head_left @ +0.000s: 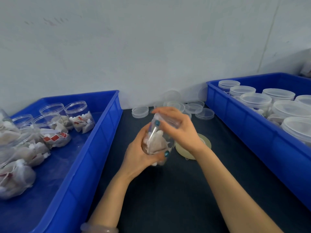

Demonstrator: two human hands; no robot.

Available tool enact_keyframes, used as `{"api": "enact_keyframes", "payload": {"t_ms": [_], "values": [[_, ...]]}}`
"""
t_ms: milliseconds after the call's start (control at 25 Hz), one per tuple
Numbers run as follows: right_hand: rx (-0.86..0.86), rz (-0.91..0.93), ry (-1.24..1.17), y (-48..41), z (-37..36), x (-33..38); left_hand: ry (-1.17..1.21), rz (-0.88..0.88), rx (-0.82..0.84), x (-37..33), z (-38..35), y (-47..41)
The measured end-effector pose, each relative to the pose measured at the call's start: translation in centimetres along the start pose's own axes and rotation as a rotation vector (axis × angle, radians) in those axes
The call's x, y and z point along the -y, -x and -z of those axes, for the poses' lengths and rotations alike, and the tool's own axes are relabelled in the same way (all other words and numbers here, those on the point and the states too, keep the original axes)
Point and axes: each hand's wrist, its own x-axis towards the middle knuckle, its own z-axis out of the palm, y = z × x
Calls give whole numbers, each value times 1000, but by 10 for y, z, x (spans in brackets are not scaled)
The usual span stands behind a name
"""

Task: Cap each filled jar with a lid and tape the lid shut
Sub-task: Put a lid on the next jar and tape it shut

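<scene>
- Grip status?
- Left hand (138, 153) wrapped round the lower body of the jar (158, 142), holding it above the mat. Right hand (178, 130) curled over the lid (166, 119) at its mouth. Lid blurred: probably seated, can't confirm.
- Jar orientation?
- Tilted. Long axis runs from base, near, to lid end, up and away. Clear plastic cylinder, pale sachets inside.
- Surroundings?
- Tape roll (204, 142) flat on dark mat (168, 190), under the right wrist. Loose lids (204, 113) at the back, by the pale wall (151, 47). Left bin (94, 148), blue plastic: open filled jars (79, 113). Right bin (252, 128), same type: capped jars (255, 100).
</scene>
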Motion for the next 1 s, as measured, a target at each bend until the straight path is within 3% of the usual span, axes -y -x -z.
{"api": "enact_keyframes", "payload": {"t_ms": [80, 200, 400, 520, 560, 640, 760, 1000], "values": [[-20, -7, -233, -2, 5, 1, 142, -47, -33, -5, 1, 1], [24, 19, -225, -3, 9, -1, 214, 17, -41, -8, 1, 3], [245, 57, -328, -2, 17, 0, 664, 272, 275, -3, 13, 7], [348, 69, -395, -3, 16, 6, 928, 434, 357, -1, 15, 8], [333, 51, -394, -4, 17, 5, 905, 414, 365, -3, 16, 7], [260, -23, -347, -4, 19, 2, 633, 302, 333, -11, 13, 6], [162, -121, -210, -3, 18, -6, 182, 170, 106, -13, -1, 2], [181, -74, -114, -1, 20, -3, 19, 49, 34, -1, -9, 2]]}}
